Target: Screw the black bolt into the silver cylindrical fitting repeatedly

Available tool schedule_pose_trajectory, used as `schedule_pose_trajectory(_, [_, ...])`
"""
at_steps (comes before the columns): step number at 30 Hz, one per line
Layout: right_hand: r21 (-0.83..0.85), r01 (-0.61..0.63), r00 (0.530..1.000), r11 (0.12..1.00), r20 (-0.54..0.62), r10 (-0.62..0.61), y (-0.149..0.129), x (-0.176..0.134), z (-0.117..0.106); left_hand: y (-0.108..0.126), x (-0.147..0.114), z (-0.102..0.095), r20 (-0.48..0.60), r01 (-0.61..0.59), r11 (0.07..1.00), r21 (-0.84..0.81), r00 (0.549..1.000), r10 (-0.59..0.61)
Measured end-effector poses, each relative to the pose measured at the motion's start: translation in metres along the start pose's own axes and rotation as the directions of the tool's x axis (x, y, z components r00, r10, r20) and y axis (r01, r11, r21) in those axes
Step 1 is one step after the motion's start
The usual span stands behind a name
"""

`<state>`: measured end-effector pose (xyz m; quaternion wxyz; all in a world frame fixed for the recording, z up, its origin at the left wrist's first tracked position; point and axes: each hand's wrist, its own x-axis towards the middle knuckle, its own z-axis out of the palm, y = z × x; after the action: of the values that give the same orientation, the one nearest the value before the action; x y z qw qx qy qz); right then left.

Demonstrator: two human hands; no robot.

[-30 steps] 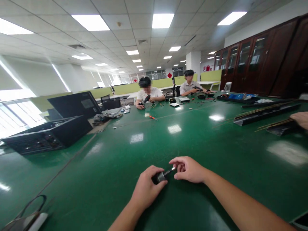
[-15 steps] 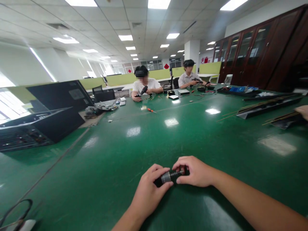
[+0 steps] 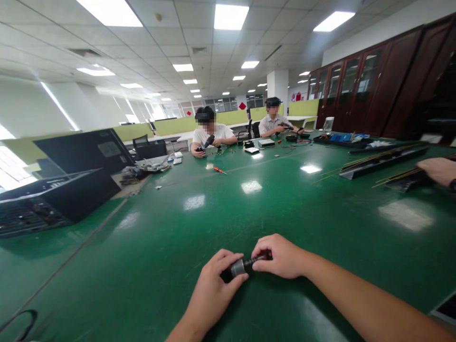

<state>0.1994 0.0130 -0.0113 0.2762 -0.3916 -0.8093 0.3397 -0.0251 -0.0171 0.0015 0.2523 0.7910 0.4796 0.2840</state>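
Cylinder (image 3: 237, 267) in my left hand (image 3: 213, 290), wrapped between thumb and fingers, just in front of me and low over the table (image 3: 199, 223). From its right end the thin shaft (image 3: 249, 262) runs into my right hand (image 3: 283, 256), thumb and fingertips pinched on it. A second ago those fingers stood spread around the tip; now they have closed, so I have the piece by both ends. They cover the tip, and a dark reddish bit under them is hard to make out; my left palm hides the cylinder's back end. Well beyond my grip lies a screwdriver (image 3: 220, 170). Far right, a co-worker's hand (image 3: 440, 171), cut off at the edge, is over a trough (image 3: 404, 183).
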Motion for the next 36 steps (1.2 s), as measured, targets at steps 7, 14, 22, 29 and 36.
schedule_pose_trajectory(7, [-0.018, 0.014, 1.000, 1.000, -0.005, -0.014, 0.0019, -0.0002, 0.0007, -0.0002, 0.0006, -0.0007, 0.012, -0.008, 1.000, 0.002, 1.000, 0.008])
schedule_pose_trajectory(14, [-0.026, 0.016, 1.000, 1.000, 0.005, -0.016, 0.0018, -0.0013, -0.0007, 0.0002, 0.0012, -0.0011, 0.008, -0.001, 1.000, 0.010, 1.000, 0.001])
schedule_pose_trajectory(22, [-0.024, 0.018, 1.000, 1.000, 0.004, -0.018, 0.0013, -0.0008, -0.0014, -0.0002, -0.0008, -0.0018, 0.014, 0.008, 1.000, 0.010, 1.000, -0.008])
schedule_pose_trajectory(29, [-0.023, 0.003, 1.000, 1.000, 0.021, -0.002, 0.0003, -0.0024, -0.0020, -0.0001, -0.0004, -0.0015, 0.030, 0.014, 1.000, 0.011, 0.999, -0.015])
schedule_pose_trajectory(36, [-0.003, -0.017, 0.999, 1.000, 0.040, 0.018, 0.0030, -0.0017, -0.0002, 0.0046, 0.0005, -0.0022, 0.090, 0.031, 0.999, 0.028, 0.995, -0.033])
